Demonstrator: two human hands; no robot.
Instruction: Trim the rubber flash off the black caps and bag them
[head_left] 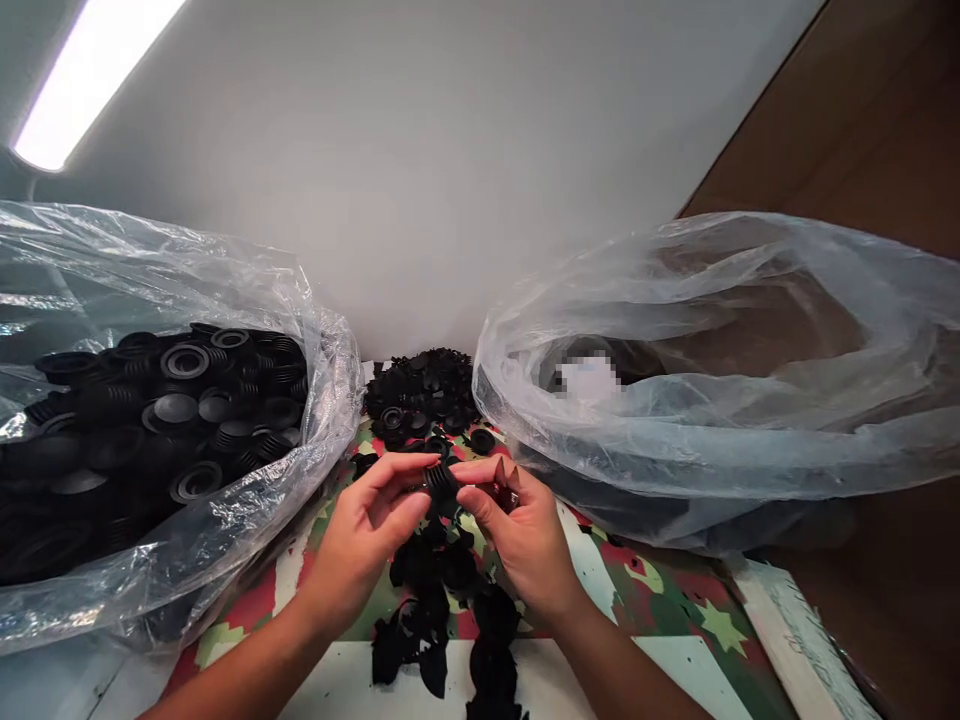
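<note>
My left hand (371,530) and my right hand (521,530) meet over the table, both pinching one small black ribbed rubber part (441,480) between fingertips. My right hand also has a small dark tool or scrap (504,492) tucked in its fingers; I cannot make out what it is. Below the hands lies a strip of black rubber trimmings (450,610). Beyond them sits a heap of black rubber parts (424,392).
A clear plastic bag (225,520) full of black ribbed rubber caps stands at the left. A second clear bag (720,400), mostly hollow, stands at the right. The table carries a red, green and white patterned cloth (660,590). A white wall rises behind.
</note>
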